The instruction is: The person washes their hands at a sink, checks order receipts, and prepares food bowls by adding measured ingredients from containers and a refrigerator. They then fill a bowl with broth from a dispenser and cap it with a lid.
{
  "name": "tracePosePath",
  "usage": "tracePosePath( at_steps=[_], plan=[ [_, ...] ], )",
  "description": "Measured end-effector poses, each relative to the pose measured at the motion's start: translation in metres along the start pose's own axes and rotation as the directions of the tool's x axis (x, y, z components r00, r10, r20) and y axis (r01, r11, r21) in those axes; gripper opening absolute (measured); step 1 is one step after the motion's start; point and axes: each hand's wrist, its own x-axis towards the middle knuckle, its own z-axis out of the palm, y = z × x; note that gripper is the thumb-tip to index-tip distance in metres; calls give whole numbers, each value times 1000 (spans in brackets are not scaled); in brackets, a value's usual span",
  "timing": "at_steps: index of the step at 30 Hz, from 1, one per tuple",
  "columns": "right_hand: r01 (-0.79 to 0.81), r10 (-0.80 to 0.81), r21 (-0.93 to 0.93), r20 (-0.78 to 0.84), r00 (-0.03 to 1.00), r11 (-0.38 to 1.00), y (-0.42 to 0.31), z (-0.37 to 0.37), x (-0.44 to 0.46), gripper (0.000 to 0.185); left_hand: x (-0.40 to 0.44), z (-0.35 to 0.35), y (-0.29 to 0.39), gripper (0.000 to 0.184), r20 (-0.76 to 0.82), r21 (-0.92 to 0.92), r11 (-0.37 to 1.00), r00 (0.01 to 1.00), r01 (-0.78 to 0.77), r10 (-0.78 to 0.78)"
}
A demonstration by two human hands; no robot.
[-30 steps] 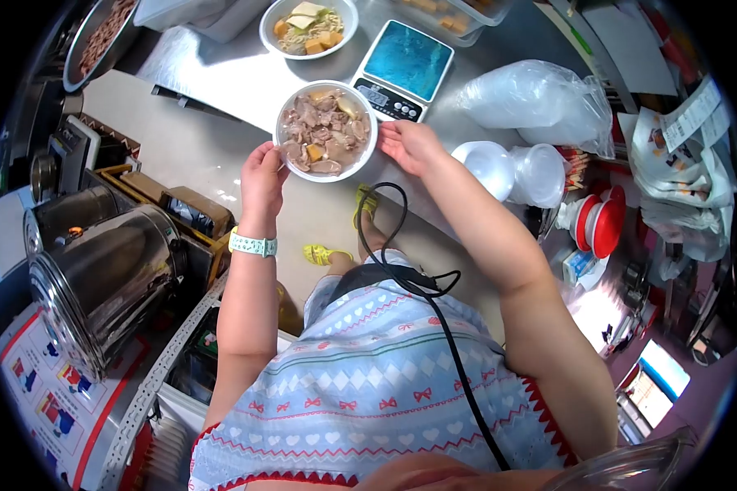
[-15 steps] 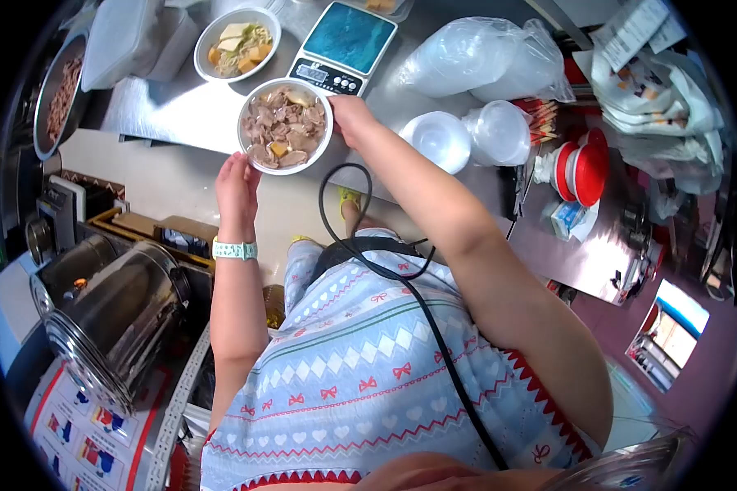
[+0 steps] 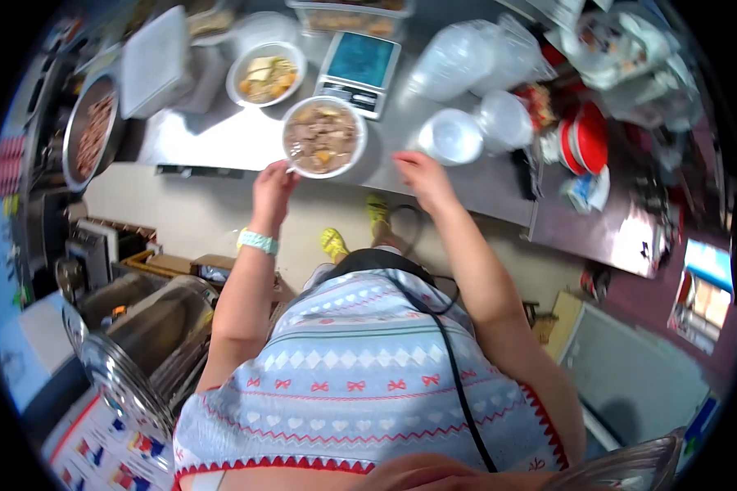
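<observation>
A white bowl of sliced meat [image 3: 323, 135] stands at the front edge of the steel counter, just below the digital scale [image 3: 359, 65]. My left hand [image 3: 274, 196] is at the bowl's lower left rim, its fingers pinched together on the edge. Off to the bowl's right, my right hand [image 3: 424, 177] holds nothing, its slightly blurred fingers loosely bent and a little apart. Behind the meat bowl to the left sits another white bowl [image 3: 236, 80] with noodles, tofu and orange pieces.
Empty clear plastic bowls [image 3: 453, 137] stand right of my right hand, with bagged containers [image 3: 458, 61] behind. A metal basin of meat [image 3: 98, 135] is at far left. Red lids [image 3: 590, 139] lie at right. Steel pots [image 3: 160, 327] stand low left; a black cable [image 3: 458, 385] hangs over my apron.
My right hand has let go of the meat bowl and moved right. The bowl now rests at the counter's edge, with my left hand still at its rim. The view has shifted.
</observation>
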Motion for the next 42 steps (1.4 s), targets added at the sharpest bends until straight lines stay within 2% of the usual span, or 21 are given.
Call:
tracePosePath(
  at_steps=[4, 8, 9, 10, 11, 12, 13, 15, 17, 20, 22, 24, 25, 26, 29, 31, 34, 37, 38, 40, 42],
  plan=[
    [7, 27, 259, -130, 991, 966, 18, -24, -37, 30, 3, 3, -2, 15, 46, 26, 1000, 999, 11, -12],
    [-36, 72, 159, -228, 971, 987, -3, -21, -78, 32, -1, -2, 18, 17, 48, 91, 996, 999, 15, -19],
    [-22, 55, 152, -217, 975, 988, -3, -24, -84, 32, -2, -6, 32, 16, 24, 413, 895, 985, -166, 172],
    [-34, 86, 211, -244, 966, 977, -2, -29, -86, 35, -2, -7, 47, 16, 55, 689, 663, 934, -292, 353],
    [-47, 122, 270, -267, 956, 962, -1, -35, -81, 39, 3, -8, 65, 17, 142, 783, 482, 866, -394, 479],
    [-46, 114, 263, -253, 961, 964, 0, -42, -70, 39, 11, -8, 83, 16, 234, 842, 285, 785, -459, 573],
    [29, -8, 130, -156, 988, 991, 6, -48, -67, 41, 30, -16, 102, 15, 443, 808, 1, 608, -590, 659],
    [149, -150, -100, 2, 989, 984, 4, -49, -55, 36, 65, -9, 148, 22, 655, 739, -382, 457, -555, 602],
    [196, -198, -107, -13, 980, 975, -10, -21, -49, 34, 100, -1, 182, 24, 733, 674, -624, 455, -394, 505],
    [151, -150, -110, 17, 988, 982, -13, -11, -43, 29, 138, 38, 228, 21, 629, 568, -801, 728, -190, 273],
    [122, -120, -116, 20, 993, 986, -16, 0, -42, 29, 176, 59, 245, 21, 546, 511, -837, 826, -197, 139],
    [96, -101, -113, -37, 994, 989, -13, 7, -40, 29, 215, 62, 247, 21, 593, 329, -925, 804, -192, 44],
    [100, -108, -73, -105, 989, 992, -15, 13, -47, 29, 245, 59, 250, 20, 647, 308, -903, 762, -301, -34],
    [109, -114, -39, -177, 978, 993, -12, 17, -57, 29, 297, 51, 241, 21, 615, 399, -843, 787, -361, -46],
    [75, -82, -36, -293, 953, 997, 1, 29, -75, 29, 322, 53, 248, 22, 600, 276, -855, 773, -440, -204],
    [62, -76, -49, -355, 932, 997, 7, 36, -85, 29, 346, 58, 249, 23, 537, 446, -763, 822, -468, -190],
    [46, -31, 23, -427, 904, 999, 19, 44, -95, 29, 351, 62, 242, 24, 451, 602, -642, 866, -474, -215],
    [41, -13, 49, -473, 881, 998, 18, 54, -101, 30, 282, 85, 260, 27, 565, 365, -745, 769, -559, -300],
    [45, -17, 46, -483, 876, 998, 17, 57, -104, 30, 224, 109, 264, 26, 533, 396, -808, 826, -436, -184],
    [47, -24, 36, -480, 877, 998, 13, 59, -102, 30, 217, 112, 265, 25, 548, 337, -839, 813, -427, -194],
    [19, -26, -19, -477, 878, 1000, 4, 59, -100, 31, 283, 92, 245, 23, 747, 469, -753, 663, -461, 59]
  ],
)
